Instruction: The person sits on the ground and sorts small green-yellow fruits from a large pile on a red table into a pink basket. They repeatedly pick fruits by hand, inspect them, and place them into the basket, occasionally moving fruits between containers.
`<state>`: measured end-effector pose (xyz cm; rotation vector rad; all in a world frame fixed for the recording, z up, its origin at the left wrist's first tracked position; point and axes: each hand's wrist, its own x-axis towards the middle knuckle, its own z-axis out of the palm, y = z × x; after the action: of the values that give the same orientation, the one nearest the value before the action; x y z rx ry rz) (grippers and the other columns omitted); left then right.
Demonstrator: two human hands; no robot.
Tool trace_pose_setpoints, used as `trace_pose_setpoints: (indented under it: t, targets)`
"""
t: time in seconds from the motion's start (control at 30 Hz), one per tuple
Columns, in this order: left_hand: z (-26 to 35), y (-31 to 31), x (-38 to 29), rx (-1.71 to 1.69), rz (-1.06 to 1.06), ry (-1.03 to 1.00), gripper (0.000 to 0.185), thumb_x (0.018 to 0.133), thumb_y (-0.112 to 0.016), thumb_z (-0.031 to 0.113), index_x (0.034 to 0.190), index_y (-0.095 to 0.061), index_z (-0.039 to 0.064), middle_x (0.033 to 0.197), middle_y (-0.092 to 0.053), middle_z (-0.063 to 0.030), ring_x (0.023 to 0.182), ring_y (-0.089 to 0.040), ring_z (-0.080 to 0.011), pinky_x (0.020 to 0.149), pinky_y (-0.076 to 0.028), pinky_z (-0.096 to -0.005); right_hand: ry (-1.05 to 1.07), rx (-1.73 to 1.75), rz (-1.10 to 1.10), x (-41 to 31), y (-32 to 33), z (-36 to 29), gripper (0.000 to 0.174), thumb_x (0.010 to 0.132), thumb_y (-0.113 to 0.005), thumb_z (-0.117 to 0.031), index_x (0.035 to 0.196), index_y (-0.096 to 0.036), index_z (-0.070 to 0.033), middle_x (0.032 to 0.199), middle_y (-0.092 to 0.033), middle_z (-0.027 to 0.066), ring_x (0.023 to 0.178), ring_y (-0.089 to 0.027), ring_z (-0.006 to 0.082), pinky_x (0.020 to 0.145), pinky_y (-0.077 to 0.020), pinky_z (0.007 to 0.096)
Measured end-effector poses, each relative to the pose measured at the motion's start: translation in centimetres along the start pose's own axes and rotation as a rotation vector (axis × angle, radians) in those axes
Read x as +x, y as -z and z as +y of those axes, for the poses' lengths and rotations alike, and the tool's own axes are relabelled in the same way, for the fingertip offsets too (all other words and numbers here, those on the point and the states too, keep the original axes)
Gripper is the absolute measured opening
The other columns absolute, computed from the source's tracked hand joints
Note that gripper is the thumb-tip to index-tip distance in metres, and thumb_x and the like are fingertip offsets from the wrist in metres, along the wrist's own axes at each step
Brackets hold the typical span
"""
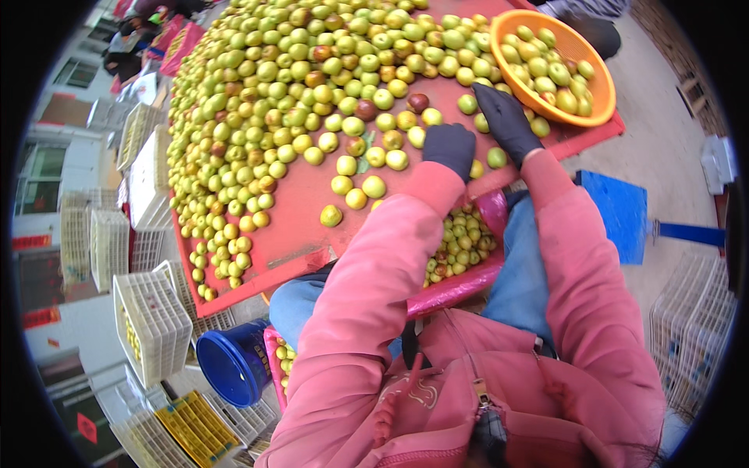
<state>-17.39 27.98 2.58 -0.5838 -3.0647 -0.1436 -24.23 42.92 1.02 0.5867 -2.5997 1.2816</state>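
Note:
Both hands wear dark gloves over the red sorting table (292,228), which holds a wide heap of green-yellow jujubes (263,117), some with red-brown patches. My left hand (449,146) is bent into a fist shape beside a few loose jujubes; its fingertips and anything under them are hidden. My right hand (506,120) reaches among jujubes just below an orange plastic basket (608,111) partly filled with the same fruit; its fingers point up-left, and its palm is hidden. Between my knees, below the table edge, a container lined with pink plastic (456,292) holds more jujubes.
A blue bucket (231,365) stands lower left, near white plastic crates (155,327) and a yellow crate (196,427). A blue flat panel (614,216) lies right of my knee, with stacked crates (693,327) below. Other people (123,58) are at the upper left; another person's sleeve (591,7) is upper right.

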Motion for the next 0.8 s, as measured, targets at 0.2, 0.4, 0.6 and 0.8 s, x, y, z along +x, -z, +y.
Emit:
trace_pose_setpoints:
  t: [0.2,0.4,0.6,0.8]
  targets:
    - [-0.9,3.2,-4.1,-0.276,0.141,0.127,0.023,0.077,-0.062,0.010,0.100,-0.063,0.008,0.094,-0.066,-0.0129,0.086,-0.066,-0.0322,0.070,-0.052,-0.0438,-0.082,0.461,-0.440,-1.0,-1.9,-2.1,0.042,0.102,-0.043,-0.027,0.134,-0.052,-0.001,0.137,-0.053,0.0160,0.132,-0.045,0.0243,0.111,-0.0332,0.0344]
    - [-5.0,7.2,-20.7,-0.797,0.607,0.652,0.035,0.077,-0.076,0.008,0.108,-0.058,0.004,0.097,-0.061,-0.0078,0.089,-0.060,-0.0157,0.079,-0.052,-0.0308,0.048,0.249,-0.433,0.2,-1.6,-6.1,0.040,0.097,-0.056,-0.025,0.131,-0.055,-0.004,0.131,-0.057,0.0162,0.126,-0.051,0.0278,0.104,-0.0406,0.0357]
    - [-8.2,7.7,-45.1,-0.994,0.882,1.340,0.016,0.091,-0.066,0.018,0.099,-0.064,0.005,0.079,-0.063,-0.0023,0.063,-0.058,-0.0088,0.051,-0.046,-0.0221,0.450,-0.064,-0.302,6.1,-15.0,-7.2,0.039,0.090,-0.055,-0.017,0.128,-0.056,-0.010,0.128,-0.058,0.0189,0.121,-0.053,0.0346,0.102,-0.0425,0.0405]
    - [-3.7,2.1,-64.3,-1.342,1.010,2.019,0.021,0.089,-0.068,0.028,0.102,-0.062,0.012,0.087,-0.064,-0.0033,0.072,-0.064,-0.0195,0.062,-0.054,-0.0306,0.498,-0.468,-0.517,7.9,-14.1,-6.7,0.046,0.083,-0.069,-0.021,0.127,-0.058,-0.013,0.114,-0.066,0.0127,0.107,-0.062,0.0316,0.092,-0.0484,0.0410]
